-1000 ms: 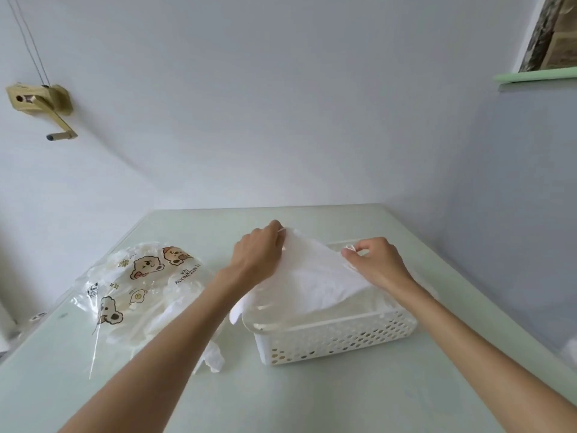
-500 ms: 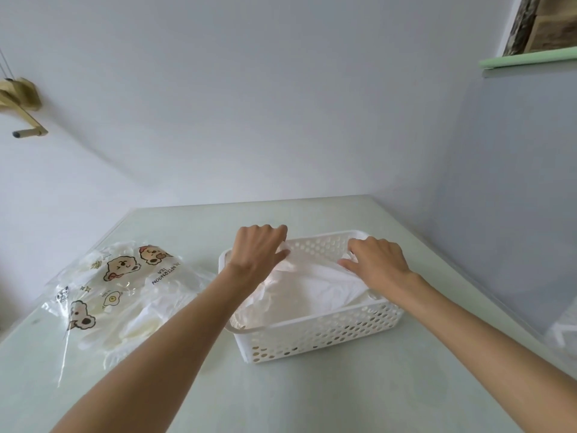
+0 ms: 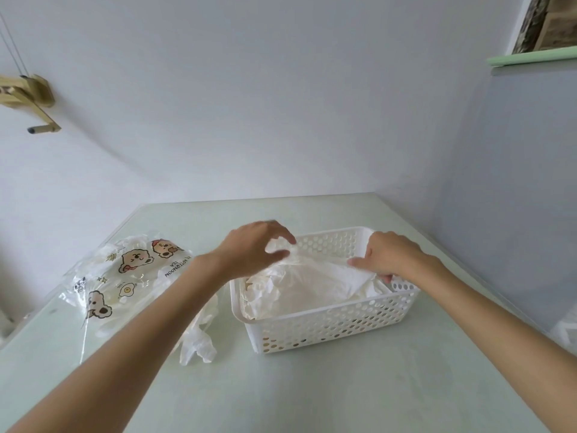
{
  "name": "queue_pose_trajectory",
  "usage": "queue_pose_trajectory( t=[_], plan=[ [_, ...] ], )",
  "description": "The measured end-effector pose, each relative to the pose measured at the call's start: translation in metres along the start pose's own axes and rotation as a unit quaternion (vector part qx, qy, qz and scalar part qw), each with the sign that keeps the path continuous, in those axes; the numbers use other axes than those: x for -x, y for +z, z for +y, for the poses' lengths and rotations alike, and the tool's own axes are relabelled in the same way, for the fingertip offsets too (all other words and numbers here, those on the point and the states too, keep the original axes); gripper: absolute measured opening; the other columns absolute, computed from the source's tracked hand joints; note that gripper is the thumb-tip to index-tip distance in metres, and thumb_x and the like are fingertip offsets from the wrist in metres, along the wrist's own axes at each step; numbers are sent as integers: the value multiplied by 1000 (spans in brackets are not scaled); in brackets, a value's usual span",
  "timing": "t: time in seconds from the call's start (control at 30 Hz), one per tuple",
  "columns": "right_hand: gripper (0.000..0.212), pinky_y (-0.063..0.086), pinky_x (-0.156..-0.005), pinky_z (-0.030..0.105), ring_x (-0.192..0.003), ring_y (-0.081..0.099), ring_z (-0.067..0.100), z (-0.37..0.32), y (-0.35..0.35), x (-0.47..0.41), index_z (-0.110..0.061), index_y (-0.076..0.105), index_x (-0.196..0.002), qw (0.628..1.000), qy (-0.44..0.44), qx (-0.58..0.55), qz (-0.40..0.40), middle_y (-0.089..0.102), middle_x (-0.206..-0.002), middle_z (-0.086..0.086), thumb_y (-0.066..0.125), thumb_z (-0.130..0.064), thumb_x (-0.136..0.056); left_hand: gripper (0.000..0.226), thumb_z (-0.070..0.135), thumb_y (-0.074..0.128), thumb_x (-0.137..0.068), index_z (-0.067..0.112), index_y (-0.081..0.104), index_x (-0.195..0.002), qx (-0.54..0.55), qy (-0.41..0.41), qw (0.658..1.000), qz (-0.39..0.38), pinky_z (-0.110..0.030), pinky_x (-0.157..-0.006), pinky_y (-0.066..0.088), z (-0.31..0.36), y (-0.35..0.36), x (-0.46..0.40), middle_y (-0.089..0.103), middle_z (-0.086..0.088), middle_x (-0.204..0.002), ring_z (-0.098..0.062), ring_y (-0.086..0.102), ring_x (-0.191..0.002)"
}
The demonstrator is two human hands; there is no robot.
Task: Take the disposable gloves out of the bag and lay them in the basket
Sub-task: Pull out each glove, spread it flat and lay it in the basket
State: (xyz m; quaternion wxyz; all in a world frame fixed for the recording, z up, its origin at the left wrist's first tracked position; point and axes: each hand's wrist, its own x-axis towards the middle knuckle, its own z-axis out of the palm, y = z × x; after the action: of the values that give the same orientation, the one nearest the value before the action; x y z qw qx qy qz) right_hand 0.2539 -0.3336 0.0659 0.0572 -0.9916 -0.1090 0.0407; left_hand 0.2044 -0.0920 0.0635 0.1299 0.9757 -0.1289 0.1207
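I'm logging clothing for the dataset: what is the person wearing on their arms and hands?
Nothing that shows: the left hand and right hand are bare, with no gloves, rings, watch or bracelet visible. Both forearms are uncovered down to the frame's edge; no sleeve comes into view.

Both bare forearms reach forward, converging. The left hand (image 3: 254, 246) hovers palm down, thumb and fingers curved apart; the right hand (image 3: 392, 256) points its fingers downward.
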Motion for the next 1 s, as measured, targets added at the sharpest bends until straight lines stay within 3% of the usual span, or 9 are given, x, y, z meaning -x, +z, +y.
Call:
queue_pose_trajectory(
  t=[0.1, 0.17, 0.23, 0.43, 0.6, 0.73, 0.83, 0.93, 1.0],
  plan=[
    [19, 42, -69, 24, -73, 58, 20, -4, 9, -5, -15, 61, -87, 999, 4, 40, -7, 60, -74, 0, 65, -33, -87, 71, 59, 51, -88, 36, 23, -149, 2, 20, 983, -181, -40, -118, 18, 11, 16, 6, 15, 12, -159, -10, 14, -145],
    [17, 40, -70, 25, -90, 62, 24, -2, 11, -5, -14, 63, -103, 998, 13, 53, 34, 65, -97, 2, 64, -22, -88, 87, 65, 45, -87, 32, -2, -153, -11, 2, 967, -254, -42, -120, 6, 12, 30, 8, -10, 12, -160, -11, -6, -147],
    [17, 40, -70, 26, -93, 63, 25, 2, 7, -5, -14, 66, -103, 997, 14, 44, 56, 66, -102, 2, 64, -20, -87, 93, 69, 40, -87, 28, -14, -151, -41, -14, 955, -293, -41, -120, 0, 12, 37, 8, -20, 10, -158, -10, -15, -146],
    [7, 44, -65, 23, -62, 61, 13, 15, -38, 0, -23, 68, -80, 982, -63, -146, 99, 70, -76, 1, 75, -21, -80, 93, 73, 36, -84, 29, -11, -152, -59, 4, 964, -261, -39, -120, -4, 19, 19, 5, -18, 10, -159, -10, -16, -146],
    [30, 47, -45, 19, -49, 59, 12, 8, -33, 0, 0, 63, -95, 991, 50, -52, -112, 70, -69, 8, 67, -29, -89, 96, 71, 40, -85, 26, -15, -151, -98, -1, 947, -306, -36, -118, -6, 17, 14, 4, -19, 9, -158, -9, -15, -146],
    [21, 50, -59, 23, -45, 53, 12, 3, -6, -5, -9, 57, -69, 995, 32, 43, -78, 62, -53, 0, 62, -20, -86, 100, 72, 40, -86, 22, -19, -150, -127, -22, 935, -331, -39, -121, -3, 13, 36, 7, -19, 5, -159, -11, -14, -147],
    [8, 45, -59, 23, -53, 53, 13, 5, -7, -3, -11, 64, -87, 998, 11, 63, -18, 66, -71, 3, 66, -17, -83, 102, 74, 39, -84, 22, -20, -150, -115, -30, 937, -328, -38, -120, -4, 17, 32, 9, -20, 6, -159, -11, -14, -147],
    [39, 42, -60, 22, -73, 57, 12, -2, -13, -6, -26, 59, -113, 988, -114, -104, -6, 62, -100, -1, 77, -22, -78, 109, 78, 41, -79, 24, -23, -148, -107, -36, 941, -320, -41, -120, -6, 21, 18, 4, -23, 7, -157, -11, -18, -146],
    [61, 46, -78, 24, -97, 55, 13, -14, -12, -9, -35, 48, -129, 968, -193, -134, -87, 52, -116, -6, 78, -24, -77, 111, 78, 43, -79, 23, -25, -148, -125, -47, 932, -338, -43, -120, -5, 24, 16, 1, -23, 7, -157, -12, -17, -146]
  ],
)
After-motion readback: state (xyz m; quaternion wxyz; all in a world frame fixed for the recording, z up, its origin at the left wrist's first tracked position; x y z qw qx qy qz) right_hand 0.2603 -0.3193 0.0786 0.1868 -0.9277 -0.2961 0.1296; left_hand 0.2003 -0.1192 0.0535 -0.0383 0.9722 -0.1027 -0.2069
